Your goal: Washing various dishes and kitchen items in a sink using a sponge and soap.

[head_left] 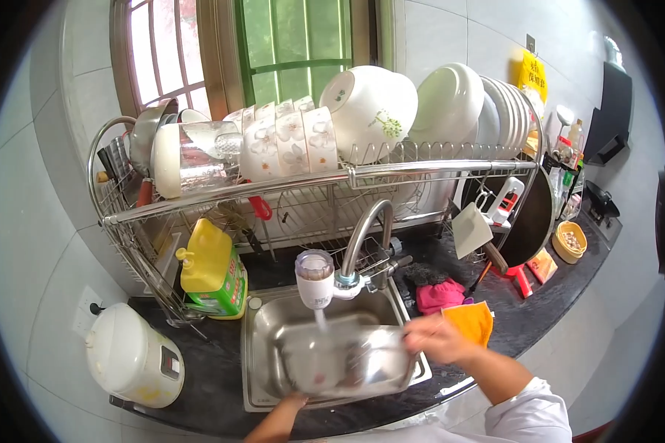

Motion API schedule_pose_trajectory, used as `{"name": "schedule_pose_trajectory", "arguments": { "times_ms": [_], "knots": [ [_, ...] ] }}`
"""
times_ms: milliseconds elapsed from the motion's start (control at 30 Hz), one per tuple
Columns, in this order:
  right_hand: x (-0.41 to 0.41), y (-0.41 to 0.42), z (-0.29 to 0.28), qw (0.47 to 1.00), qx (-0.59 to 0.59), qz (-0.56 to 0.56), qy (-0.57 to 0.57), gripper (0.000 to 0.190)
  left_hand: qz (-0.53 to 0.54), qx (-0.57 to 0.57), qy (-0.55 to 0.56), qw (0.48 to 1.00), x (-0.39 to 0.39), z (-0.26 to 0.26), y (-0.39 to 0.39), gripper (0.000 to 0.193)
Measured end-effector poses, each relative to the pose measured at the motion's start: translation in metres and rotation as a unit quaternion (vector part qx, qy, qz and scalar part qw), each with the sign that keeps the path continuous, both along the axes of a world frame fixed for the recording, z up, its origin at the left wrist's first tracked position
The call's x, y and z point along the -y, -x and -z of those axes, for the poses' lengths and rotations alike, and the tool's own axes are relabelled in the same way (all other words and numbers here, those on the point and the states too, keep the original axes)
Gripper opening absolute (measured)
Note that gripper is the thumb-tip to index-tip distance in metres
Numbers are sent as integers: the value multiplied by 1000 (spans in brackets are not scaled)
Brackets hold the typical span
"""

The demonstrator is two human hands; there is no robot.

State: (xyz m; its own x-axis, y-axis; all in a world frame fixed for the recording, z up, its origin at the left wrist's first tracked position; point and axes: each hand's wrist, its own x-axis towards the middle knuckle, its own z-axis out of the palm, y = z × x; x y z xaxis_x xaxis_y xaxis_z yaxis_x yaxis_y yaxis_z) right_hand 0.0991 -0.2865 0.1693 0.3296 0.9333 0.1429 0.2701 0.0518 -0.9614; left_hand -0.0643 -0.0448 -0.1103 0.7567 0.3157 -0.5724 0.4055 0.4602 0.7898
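A shiny metal basin (382, 360), blurred by motion, is tilted over the stainless steel sink (266, 332). My right hand (435, 339) grips its right edge. At the basin's lower left edge is my left hand (295, 401), its fingers mostly hidden by the metal. Water (321, 321) streams down into the basin from a white faucet filter (315, 285) fitted to the curved steel faucet (385, 210). A small reddish spot (320, 379) shows in the blurred basin; what it is I cannot tell.
A metal dish rack (288, 185) with bowls and plates spans above the sink. Left stand a yellow detergent jug (208, 271) and a white rice cooker (133, 357). An orange cloth (470, 323), pink cloth (440, 296) and cleaver (474, 232) are on the right.
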Motion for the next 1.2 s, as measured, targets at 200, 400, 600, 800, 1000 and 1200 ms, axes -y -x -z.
{"name": "schedule_pose_trajectory", "arguments": {
  "times_ms": [200,400,600,800,1000,1200],
  "knots": [
    [63,-47,-103,892,-141,246,-352,29,111,-74,-272,953,9,51,2,33],
    [108,-150,-210,830,-75,205,-513,26,205,-104,-500,835,32,29,-1,34],
    [48,-173,-273,755,-91,363,-539,17,219,-155,-497,825,34,20,4,35],
    [8,-190,-277,727,-139,378,-556,15,78,77,-614,781,59,-33,11,21],
    [-19,-168,-276,702,-183,416,-548,14,-125,446,-765,448,81,-309,-68,22],
    [-34,-160,-269,700,-217,400,-551,18,-209,314,-840,390,72,-463,-182,63]
  ]
}}
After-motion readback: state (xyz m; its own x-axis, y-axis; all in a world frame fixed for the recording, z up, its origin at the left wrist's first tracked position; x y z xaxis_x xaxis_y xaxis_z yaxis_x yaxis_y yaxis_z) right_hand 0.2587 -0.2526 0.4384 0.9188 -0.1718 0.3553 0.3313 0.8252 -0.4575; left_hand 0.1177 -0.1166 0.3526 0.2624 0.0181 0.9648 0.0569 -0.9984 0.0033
